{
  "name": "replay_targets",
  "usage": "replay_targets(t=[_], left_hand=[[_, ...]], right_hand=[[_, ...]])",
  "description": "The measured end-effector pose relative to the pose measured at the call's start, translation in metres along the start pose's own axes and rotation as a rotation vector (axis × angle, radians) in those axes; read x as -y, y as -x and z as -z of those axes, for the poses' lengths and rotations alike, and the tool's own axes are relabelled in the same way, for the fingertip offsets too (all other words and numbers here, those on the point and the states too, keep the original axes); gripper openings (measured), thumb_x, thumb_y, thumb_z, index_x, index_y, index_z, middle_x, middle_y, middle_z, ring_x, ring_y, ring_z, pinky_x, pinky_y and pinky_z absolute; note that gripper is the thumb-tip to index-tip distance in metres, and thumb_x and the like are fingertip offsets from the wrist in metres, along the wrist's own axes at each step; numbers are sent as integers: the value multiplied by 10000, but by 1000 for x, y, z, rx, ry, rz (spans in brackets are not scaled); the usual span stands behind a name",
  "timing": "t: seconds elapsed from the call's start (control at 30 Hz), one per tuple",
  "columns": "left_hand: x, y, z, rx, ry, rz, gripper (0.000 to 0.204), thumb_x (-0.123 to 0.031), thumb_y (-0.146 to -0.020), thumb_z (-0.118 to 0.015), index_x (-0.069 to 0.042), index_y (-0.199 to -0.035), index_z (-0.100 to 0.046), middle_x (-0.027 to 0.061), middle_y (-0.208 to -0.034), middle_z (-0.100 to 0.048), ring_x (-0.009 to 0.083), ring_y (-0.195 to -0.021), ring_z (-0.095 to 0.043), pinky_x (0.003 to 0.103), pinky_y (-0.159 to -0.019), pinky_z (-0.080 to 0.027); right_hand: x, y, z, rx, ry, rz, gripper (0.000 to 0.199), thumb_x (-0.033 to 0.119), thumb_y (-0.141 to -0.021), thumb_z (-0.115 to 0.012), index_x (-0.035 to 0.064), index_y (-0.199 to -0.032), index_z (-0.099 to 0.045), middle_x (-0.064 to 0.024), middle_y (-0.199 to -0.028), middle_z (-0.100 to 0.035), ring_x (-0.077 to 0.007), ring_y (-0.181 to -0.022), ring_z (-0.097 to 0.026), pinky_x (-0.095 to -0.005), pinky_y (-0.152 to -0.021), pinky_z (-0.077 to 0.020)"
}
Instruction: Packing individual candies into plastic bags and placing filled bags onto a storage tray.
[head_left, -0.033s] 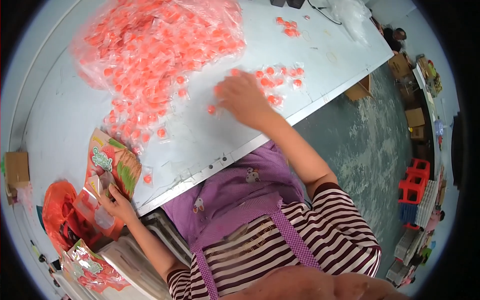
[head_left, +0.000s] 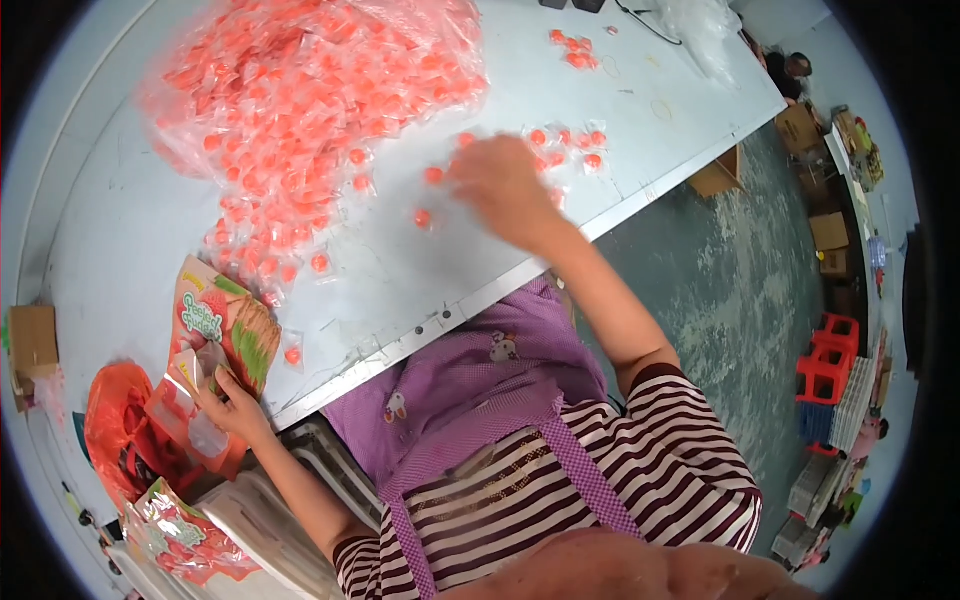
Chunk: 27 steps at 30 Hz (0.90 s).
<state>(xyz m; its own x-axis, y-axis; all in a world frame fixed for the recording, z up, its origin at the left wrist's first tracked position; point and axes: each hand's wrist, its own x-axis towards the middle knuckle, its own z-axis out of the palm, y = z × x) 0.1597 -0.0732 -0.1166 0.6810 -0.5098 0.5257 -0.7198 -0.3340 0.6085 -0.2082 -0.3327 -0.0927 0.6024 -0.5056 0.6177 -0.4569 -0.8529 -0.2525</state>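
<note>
My left hand [head_left: 238,406] is closed around the edge of a printed pink and green candy pouch [head_left: 250,345] at the table's near left corner; the mouth of the pouch gapes. Over the table's middle, my right hand [head_left: 500,190] hovers low among individually wrapped red candies. Its fingers are smeared by motion, so whether they hold anything does not show. Close to its fingertips lie a few single candies [head_left: 423,218], and a loose group of candies [head_left: 592,160] is spread beyond it on the right. The big heap of wrapped candies [head_left: 290,110] spills from a clear plastic bag at the far left.
An orange-red plastic bag [head_left: 115,410] and another printed pouch [head_left: 180,535] are beside the table on the left, near white plastic crates [head_left: 270,520]. A small candy cluster [head_left: 575,50] lies at the far side. Red stools [head_left: 828,370] and cardboard boxes [head_left: 830,235] stand across the floor.
My right hand has shifted slightly right and toward me, uncovering a candy on its left. My left hand and the pouch stay in place.
</note>
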Motion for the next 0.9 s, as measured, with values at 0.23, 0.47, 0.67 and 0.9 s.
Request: replay_targets(t=[0.23,0.47,0.67,0.9], left_hand=[[-1,-3,-3,2,-72,-54,221,-161,-891,-562,56,-929,-574,139,-957,-574,223,-844,-540,317,-777,-430],[-7,-3,-2,6,-29,-80,233,-165,-884,-570,51,-970,-588,149,-936,-604,231,-847,-552,324,-773,-436],[-1,-4,-2,-5,-11,-94,241,-165,-886,-567,54,-984,-583,152,-947,-603,234,-859,-552,329,-788,-436],[1,-5,-1,17,-34,-83,259,-171,-898,-553,61,-1009,-576,153,-986,-601,225,-882,-555,314,-808,-435]], right_hand=[[-91,70,77,-140,47,-641,329,167,-852,-562,66,-1163,-519,-115,-1177,-511,-250,-1088,-491,-363,-896,-421],[-107,83,80,136,158,-518,447,143,-799,-621,115,-1224,-486,-107,-1214,-504,-279,-1085,-470,-377,-970,-338],[-112,85,89,124,174,-514,359,146,-837,-555,108,-1191,-511,-84,-1148,-554,-244,-1083,-472,-380,-1010,-259],[-108,61,72,129,261,-342,237,226,-886,-518,145,-1097,-590,-72,-1158,-541,-212,-1072,-479,-393,-995,-256]])
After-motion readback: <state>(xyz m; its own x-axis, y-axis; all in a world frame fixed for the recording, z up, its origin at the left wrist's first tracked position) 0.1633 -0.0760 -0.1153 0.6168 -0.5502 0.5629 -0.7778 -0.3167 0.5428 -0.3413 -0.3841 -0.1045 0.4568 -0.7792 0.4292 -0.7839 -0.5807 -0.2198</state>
